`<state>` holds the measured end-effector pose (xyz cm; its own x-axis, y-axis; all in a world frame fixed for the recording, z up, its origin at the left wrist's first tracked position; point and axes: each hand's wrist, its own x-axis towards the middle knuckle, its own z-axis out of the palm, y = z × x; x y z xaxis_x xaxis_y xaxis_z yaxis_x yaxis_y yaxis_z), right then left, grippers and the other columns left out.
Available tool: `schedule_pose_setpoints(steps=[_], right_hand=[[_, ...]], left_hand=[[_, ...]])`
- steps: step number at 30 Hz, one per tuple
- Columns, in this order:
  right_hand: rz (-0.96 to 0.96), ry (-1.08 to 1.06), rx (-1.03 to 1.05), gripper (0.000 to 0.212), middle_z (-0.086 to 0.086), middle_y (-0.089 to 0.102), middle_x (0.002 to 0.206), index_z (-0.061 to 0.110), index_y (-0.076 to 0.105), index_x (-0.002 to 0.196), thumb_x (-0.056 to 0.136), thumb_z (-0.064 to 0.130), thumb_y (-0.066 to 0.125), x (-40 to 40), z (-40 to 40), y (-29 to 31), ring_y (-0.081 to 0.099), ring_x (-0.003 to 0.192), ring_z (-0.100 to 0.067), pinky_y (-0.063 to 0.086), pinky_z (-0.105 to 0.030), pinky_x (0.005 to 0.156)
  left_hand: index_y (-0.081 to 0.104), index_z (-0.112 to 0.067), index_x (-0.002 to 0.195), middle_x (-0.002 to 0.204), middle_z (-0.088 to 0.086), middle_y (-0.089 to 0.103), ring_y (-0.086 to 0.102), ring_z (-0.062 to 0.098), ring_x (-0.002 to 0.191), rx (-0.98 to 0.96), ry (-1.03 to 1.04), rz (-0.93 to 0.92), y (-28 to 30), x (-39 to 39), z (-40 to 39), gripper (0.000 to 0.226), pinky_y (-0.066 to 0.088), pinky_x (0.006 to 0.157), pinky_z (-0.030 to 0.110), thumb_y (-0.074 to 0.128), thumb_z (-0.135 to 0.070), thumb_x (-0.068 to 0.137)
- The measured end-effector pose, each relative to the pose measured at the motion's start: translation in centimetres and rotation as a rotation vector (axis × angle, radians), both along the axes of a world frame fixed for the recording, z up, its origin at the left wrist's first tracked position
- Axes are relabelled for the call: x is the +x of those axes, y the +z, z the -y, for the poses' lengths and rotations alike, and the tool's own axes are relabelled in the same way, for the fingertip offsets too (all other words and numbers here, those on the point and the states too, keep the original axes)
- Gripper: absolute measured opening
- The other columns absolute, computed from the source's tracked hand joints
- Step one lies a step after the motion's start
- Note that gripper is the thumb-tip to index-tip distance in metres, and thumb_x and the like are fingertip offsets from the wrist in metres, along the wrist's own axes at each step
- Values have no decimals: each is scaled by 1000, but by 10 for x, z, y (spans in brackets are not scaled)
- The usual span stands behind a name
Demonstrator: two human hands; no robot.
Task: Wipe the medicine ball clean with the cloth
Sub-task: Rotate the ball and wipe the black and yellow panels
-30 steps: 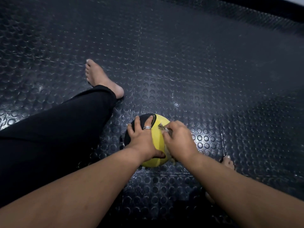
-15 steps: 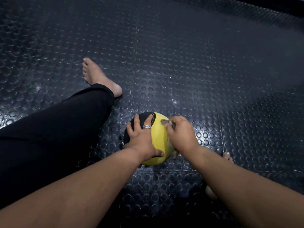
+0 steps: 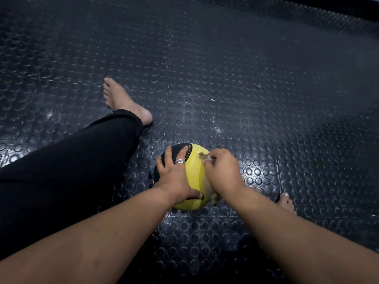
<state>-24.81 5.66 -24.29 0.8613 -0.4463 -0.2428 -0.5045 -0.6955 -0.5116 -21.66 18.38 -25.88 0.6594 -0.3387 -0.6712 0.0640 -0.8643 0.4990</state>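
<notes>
The medicine ball [image 3: 194, 171] sits on the studded rubber floor [image 3: 266, 89] directly in front of the person, between a stretched-out leg in black trousers [image 3: 71, 171] and the bare toes of the other foot [image 3: 286, 202]. It is yellow with a black panel on its far left side. The left hand [image 3: 176, 177] lies spread over the top and left of the ball, fingers fairly straight on the black panel and thumb hooked low on the near yellow face — a steadying press, not a pinch. The right hand [image 3: 222, 171] is curled round a small, frayed cloth [image 3: 203, 155], bunched against the ball's right flank; a tuft shows above the knuckles and another scrap hangs out below the wrist. Judging by its kind and how squarely it sits, the ball is probably dense and heavy for its size, with a firm skin that gives little under pressure and looks smooth enough to slip. It should stay put under a flat palm, yet being round it could roll if the wipe pushes sideways — so the sensible hold is a broad palm on the side opposite the cloth. The cloth looks soft, limp and light, best kept wadded in the fist.
</notes>
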Motion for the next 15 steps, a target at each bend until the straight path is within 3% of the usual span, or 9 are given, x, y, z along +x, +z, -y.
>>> schedule_pose_setpoints(steps=[3, 7, 11, 15], right_hand=[[56, 227, -18, 13, -1, 51, 90, 7, 65, 93, 91, 15, 56, -10, -8, 9, 47, 80, -13, 30, -18, 65], [-15, 172, -80, 17, -8, 55, 96, 5, 68, 97, 92, 14, 55, 10, 9, 7, 50, 84, -18, 27, -18, 66], [28, 308, -50, 16, -8, 55, 95, 4, 69, 94, 90, 11, 56, -2, -5, 10, 51, 83, -20, 26, -16, 65], [5, 265, -73, 17, -8, 53, 92, 2, 68, 92, 90, 13, 54, 19, 2, 8, 52, 87, -24, 25, -18, 65]], left_hand=[[-9, -42, 152, 158, -2, -26, -19, 33, 146, -14, -3, 3, -1, 1, -3, 139, 14, 120, 53, 92, -40, 57], [-9, -43, 152, 158, -3, -26, -20, 34, 146, 1, -16, 10, 0, 1, -1, 138, 13, 120, 52, 92, -39, 58], [-8, -42, 152, 158, -3, -26, -20, 33, 146, -18, -4, 2, -1, 2, -2, 139, 14, 119, 52, 93, -39, 57], [-10, -44, 151, 157, -2, -27, -22, 33, 146, 8, -18, 5, 1, 0, 3, 138, 15, 119, 54, 92, -39, 58]])
